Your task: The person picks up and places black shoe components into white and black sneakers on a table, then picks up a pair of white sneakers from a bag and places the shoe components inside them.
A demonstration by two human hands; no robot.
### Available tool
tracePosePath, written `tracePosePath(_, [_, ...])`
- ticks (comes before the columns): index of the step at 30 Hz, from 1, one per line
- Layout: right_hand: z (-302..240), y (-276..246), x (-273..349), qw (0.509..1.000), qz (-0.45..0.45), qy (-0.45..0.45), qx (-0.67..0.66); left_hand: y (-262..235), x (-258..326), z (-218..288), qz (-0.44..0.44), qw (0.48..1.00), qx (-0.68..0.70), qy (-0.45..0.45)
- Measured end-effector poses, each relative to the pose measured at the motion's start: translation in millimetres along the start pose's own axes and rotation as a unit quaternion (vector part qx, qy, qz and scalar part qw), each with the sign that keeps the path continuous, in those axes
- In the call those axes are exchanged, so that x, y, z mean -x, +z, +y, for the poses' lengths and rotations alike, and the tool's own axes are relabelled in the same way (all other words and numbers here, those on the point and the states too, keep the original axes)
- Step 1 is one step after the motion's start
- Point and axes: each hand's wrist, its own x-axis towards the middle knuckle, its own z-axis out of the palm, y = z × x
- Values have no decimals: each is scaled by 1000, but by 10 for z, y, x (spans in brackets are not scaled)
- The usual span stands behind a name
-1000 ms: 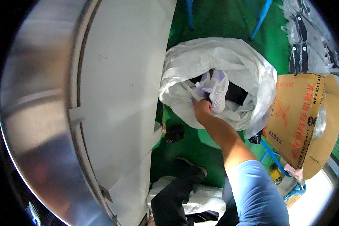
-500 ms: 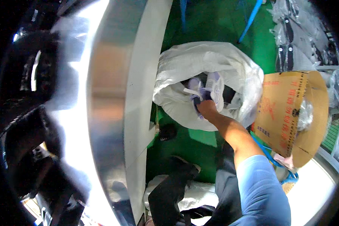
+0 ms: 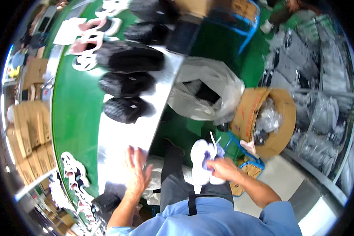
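My right hand (image 3: 223, 170) is closed on a pair of white and lavender sneakers (image 3: 200, 159), which it holds over my lap with a white lace sticking up. The fingers grip the shoes near their openings. My left hand (image 3: 136, 169), slightly blurred, is open with fingers spread, over the edge of the metal ledge (image 3: 116, 151), and holds nothing. Beyond the sneakers stands an open white sack (image 3: 185, 100) with dark things inside that I cannot make out.
Several black shoes (image 3: 124, 109) line the ledge beside a green conveyor belt (image 3: 76, 122) carrying other sneakers. Right of the sack is an open cardboard box (image 3: 249, 112) with clear plastic inside. A rack of plastic-wrapped items (image 3: 318, 133) stands farther right. A blue-framed stool (image 3: 246, 17) stands beyond.
My right hand has drawn the sneakers out of the sack toward my lap. My left hand has come into view. The view has turned, showing the belt and black shoes.
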Motion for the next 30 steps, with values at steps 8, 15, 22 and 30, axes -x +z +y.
tracePosePath(8, [-2292,-1428,479,938,-45,-330,97,-1287,1119,820,-8,942,336,8])
tracePosePath(15, [-3474,-945,-1049,795,54,-525,299,-1101,1070,-489,335,874,322,-144])
tracePosePath(22, [-3337,-501,-1794,787,121,-542,268,-162,635,-1612,261,788,522,-194])
tracePosePath(30, [-2862,-1772,-1508,895,409,-109,142,-1481,445,-1312,392,881,203,-172])
